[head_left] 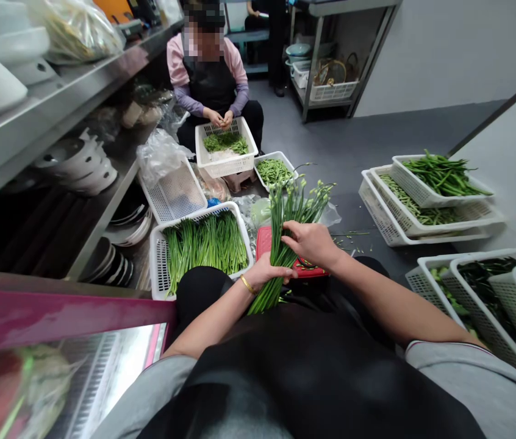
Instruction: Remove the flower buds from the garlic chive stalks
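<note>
My left hand is wrapped round the lower part of a thick bunch of flowering chives, which stands nearly upright over my lap with its budded tips leaning to the upper right. Higher up, my right hand has its fingers curled against the same stems, thumb and forefinger closed on some of them. Behind the bunch, a red container sits between my knees, with green bits in it, partly hidden by my hands. To the left, a white basket holds long green chive stems laid side by side.
Across from me, a person works over a white basket of greens. Baskets of green peppers and leafy vegetables stand on the right. A steel shelf with crockery runs along the left. Plant scraps lie on the floor.
</note>
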`<state>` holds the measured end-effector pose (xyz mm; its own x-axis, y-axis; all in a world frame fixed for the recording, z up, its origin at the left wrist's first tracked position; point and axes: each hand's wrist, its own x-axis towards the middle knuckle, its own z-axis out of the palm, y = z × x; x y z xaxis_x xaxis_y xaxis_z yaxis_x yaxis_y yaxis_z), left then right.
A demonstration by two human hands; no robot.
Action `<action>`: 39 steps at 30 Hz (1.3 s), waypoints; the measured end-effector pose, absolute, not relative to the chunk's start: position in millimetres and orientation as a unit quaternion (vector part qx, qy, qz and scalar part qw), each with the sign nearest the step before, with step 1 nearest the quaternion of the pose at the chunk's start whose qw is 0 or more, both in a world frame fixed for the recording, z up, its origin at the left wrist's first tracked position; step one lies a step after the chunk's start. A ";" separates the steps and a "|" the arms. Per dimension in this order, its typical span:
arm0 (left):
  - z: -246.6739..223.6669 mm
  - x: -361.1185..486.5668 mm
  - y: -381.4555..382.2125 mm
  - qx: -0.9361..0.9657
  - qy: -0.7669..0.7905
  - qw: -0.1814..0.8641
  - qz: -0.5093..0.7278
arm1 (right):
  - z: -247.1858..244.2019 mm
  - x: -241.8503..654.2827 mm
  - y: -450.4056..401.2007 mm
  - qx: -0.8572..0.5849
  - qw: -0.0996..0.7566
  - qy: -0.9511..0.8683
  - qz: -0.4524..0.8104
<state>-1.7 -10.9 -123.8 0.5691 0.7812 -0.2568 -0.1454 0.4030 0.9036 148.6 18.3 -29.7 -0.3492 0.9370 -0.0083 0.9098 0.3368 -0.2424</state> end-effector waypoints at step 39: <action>-130.2 -23.6 -0.1 0.365 0.365 0.767 0.381 | -43.1 233.2 23.4 -0.464 0.307 -0.644 0.525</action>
